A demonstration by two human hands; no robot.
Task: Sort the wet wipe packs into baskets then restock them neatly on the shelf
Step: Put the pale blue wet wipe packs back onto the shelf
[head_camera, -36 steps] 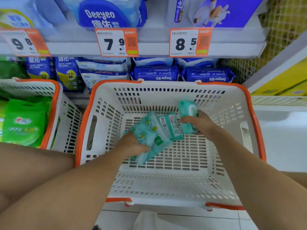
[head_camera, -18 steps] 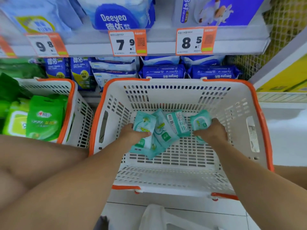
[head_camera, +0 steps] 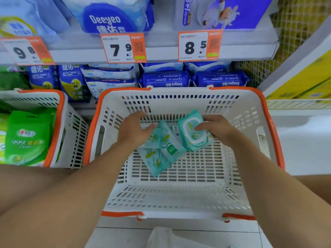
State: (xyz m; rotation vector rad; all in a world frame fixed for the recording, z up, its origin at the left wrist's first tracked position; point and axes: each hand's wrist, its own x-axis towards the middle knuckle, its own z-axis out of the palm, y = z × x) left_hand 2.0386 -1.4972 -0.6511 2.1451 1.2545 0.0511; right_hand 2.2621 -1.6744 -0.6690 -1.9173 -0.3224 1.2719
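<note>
Setting: shop aisle, shelf [head_camera: 161, 54] with price tags 9.8, 7.9, 8.5 along its edge; blue wipe packs [head_camera: 165, 80] stacked below it, far side.
Baskets: white basket with orange rim [head_camera: 272, 126] on the tiled floor, centre; second basket [head_camera: 61, 126] to its left holds green packs [head_camera: 28, 138].
Task items: small teal wipe packs [head_camera: 161, 147] lie overlapping on the centre basket's floor, far half; one teal pack with a white flip lid [head_camera: 192, 131] sits tilted at the right of the pile.
Left hand [head_camera: 133, 130]: fingers curled over the left edge of the teal pile, thumb on top; gripping a pack there.
Right hand [head_camera: 217, 128]: holds the lidded pack, fingertips on its top face.
Step, as judged: gathering the teal packs out of the basket, ready for restocking.
Next move calls for: squaring the loose packs into one stack, a firm two-handed hold, then a lift clear of the far rim toward the shelf.
Watch: slick overlapping wrappers may slide apart.
</note>
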